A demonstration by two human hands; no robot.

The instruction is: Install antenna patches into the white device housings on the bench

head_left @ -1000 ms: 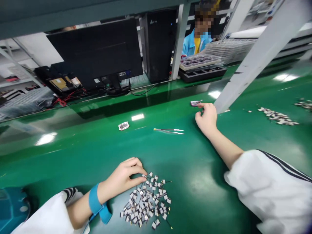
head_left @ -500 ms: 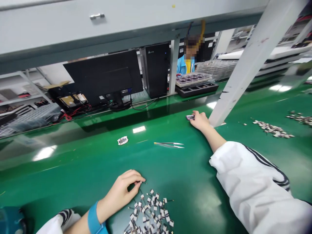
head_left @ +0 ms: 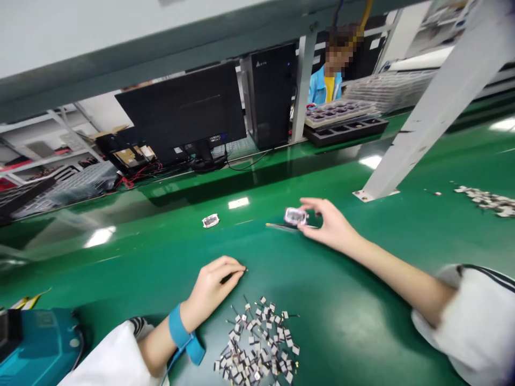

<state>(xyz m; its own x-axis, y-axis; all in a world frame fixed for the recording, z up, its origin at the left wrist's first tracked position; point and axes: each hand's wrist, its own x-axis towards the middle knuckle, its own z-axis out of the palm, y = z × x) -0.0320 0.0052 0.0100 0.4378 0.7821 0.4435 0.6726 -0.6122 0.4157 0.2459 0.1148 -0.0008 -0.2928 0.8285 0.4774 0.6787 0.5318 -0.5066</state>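
Observation:
My right hand (head_left: 328, 225) holds a small pinkish-framed device (head_left: 295, 216) by its right edge, raised over the green table. Under that device lie tweezers (head_left: 276, 227), partly covered by it. A similar white-framed piece (head_left: 210, 220) rests on the table farther left. My left hand (head_left: 217, 281), with a blue strap (head_left: 178, 328) on its wrist, pinches something tiny at the fingertips, too small to make out. Just below it spreads a pile of small white and black parts with short wires (head_left: 257, 343).
A white slanted post (head_left: 418, 118) stands on the table at right, with more small parts (head_left: 486, 201) beyond. Behind are a monitor (head_left: 181, 115), a black computer case (head_left: 273, 96), trays (head_left: 341, 128) and a person (head_left: 328, 80). A teal device (head_left: 44, 343) sits at lower left.
My right hand has moved left and nearer from beside the post, lifting the pinkish-framed device off the table to above the tweezers. My left hand keeps its pinch. The view has shifted.

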